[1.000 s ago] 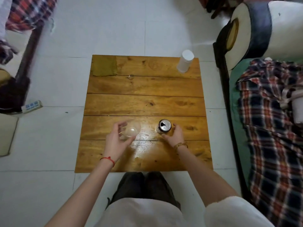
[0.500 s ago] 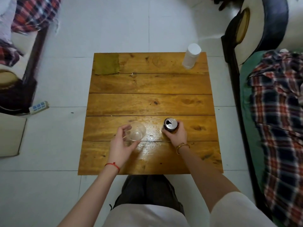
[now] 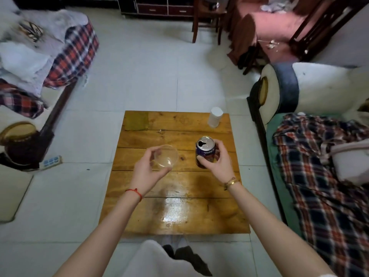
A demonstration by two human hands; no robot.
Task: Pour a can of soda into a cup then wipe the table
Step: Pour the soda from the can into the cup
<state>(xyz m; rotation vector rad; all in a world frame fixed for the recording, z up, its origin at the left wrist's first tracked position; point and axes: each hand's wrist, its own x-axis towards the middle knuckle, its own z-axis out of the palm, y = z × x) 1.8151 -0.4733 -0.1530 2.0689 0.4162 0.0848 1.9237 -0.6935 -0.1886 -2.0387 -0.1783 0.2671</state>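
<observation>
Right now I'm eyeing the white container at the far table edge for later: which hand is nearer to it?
Right. The right hand, holding the can, sits just below the white container; the left hand, holding the cup, is farther left.

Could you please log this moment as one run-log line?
left hand holds clear cup | right hand grips opened soda can | pour not started

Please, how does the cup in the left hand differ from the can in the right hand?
The cup is clear plastic and looks empty; the can is dark, printed metal. The cup's mouth is wide open; the can has only a small opened hole on top. The cup looks wider, the can narrower. Both are held above the table, by the left hand and right hand.
</observation>
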